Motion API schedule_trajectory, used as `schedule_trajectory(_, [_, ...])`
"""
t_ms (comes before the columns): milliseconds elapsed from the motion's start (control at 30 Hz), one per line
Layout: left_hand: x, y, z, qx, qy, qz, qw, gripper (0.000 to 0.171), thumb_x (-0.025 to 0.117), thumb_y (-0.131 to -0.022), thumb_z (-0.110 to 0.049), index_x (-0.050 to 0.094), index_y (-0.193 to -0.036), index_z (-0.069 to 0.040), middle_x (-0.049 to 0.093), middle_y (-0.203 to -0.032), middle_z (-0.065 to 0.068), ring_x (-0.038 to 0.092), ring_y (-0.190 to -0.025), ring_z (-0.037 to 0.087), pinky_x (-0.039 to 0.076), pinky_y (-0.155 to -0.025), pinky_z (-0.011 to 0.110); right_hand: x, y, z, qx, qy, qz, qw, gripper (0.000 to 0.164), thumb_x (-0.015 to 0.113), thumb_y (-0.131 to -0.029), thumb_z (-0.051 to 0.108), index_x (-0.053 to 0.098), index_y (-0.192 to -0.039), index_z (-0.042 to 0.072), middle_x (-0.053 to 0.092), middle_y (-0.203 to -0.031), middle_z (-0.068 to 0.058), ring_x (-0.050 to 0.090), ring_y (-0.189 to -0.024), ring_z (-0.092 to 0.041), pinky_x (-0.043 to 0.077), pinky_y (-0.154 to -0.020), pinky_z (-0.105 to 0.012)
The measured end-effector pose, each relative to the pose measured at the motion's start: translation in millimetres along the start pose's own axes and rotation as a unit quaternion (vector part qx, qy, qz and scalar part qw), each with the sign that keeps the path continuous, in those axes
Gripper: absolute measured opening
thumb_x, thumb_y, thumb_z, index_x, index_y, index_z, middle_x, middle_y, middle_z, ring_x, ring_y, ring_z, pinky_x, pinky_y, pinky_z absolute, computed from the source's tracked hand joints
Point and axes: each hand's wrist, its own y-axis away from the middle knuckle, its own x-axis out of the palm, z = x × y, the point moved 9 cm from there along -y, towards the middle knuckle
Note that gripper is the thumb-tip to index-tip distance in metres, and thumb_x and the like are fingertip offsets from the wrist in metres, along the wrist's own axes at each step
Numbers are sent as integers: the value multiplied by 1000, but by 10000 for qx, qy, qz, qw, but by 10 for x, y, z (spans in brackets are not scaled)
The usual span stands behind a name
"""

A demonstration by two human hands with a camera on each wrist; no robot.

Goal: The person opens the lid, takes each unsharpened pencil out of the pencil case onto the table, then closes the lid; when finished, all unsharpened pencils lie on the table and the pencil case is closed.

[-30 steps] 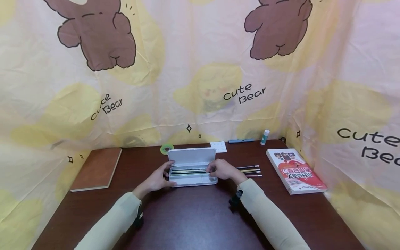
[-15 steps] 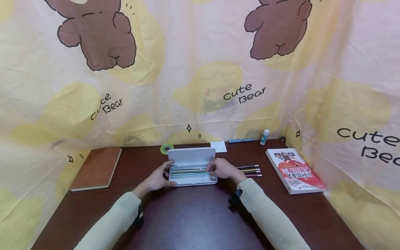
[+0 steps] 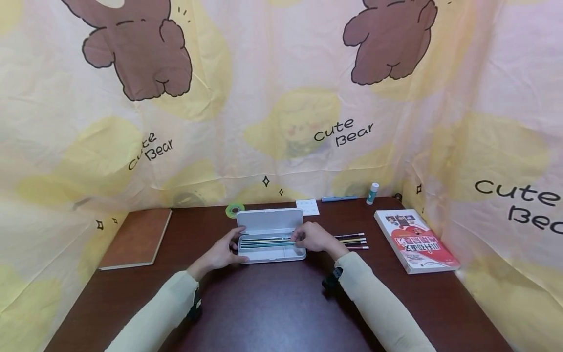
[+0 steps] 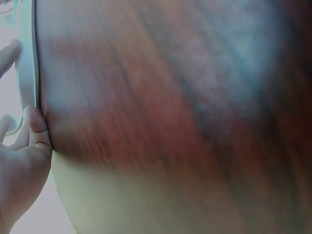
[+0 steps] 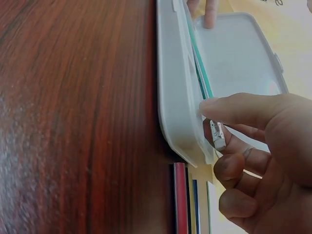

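A white pencil case (image 3: 264,255) lies with its lid (image 3: 270,219) raised, and several pencils (image 3: 259,242) lie lengthwise inside. My left hand (image 3: 222,252) holds the case's left end, thumb at the front wall and fingers toward the back. In the left wrist view, the thumb touches the case's edge (image 4: 35,73). At the right end, my right hand (image 3: 314,238) pinches a green pencil (image 5: 199,53) near its white eraser end. The pencil runs into the case along its length; its far tip is hidden in the right wrist view.
More pencils (image 3: 352,241) lie right of the case. A red-and-white book (image 3: 418,242) is farther right, a brown notebook (image 3: 136,239) at left. Behind are green tape (image 3: 229,210), a white paper (image 3: 310,207), a blue pen (image 3: 338,198) and a glue stick (image 3: 372,194).
Both hands stay almost still at the case. Under my right hand, the pencil shows as a brighter teal line than it did a second ago.
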Motion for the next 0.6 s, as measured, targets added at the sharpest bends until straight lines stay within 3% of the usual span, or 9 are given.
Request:
schedule_trajectory(300, [2,4,-1,21,-20,2,10000,99,91,-72,-33,34,-153,-25,55,-139,9,52,-95,19,42,-82,32,-177,117,-98,-81,-124,-144,9998,6,75,-89,16,79,-93,18,73,-90,8,59,-81,-14,49,-78,-33])
schedule_trajectory(600, [-2,0,2,11,-44,6,10000,99,91,-72,-33,35,-153,-25,55,-138,9,52,-95,19,42,-80,32,-419,332,-399,139,-234,-183,9995,7,74,-91,22,78,-94,27,73,-93,11,60,-90,-16,49,-88,-41])
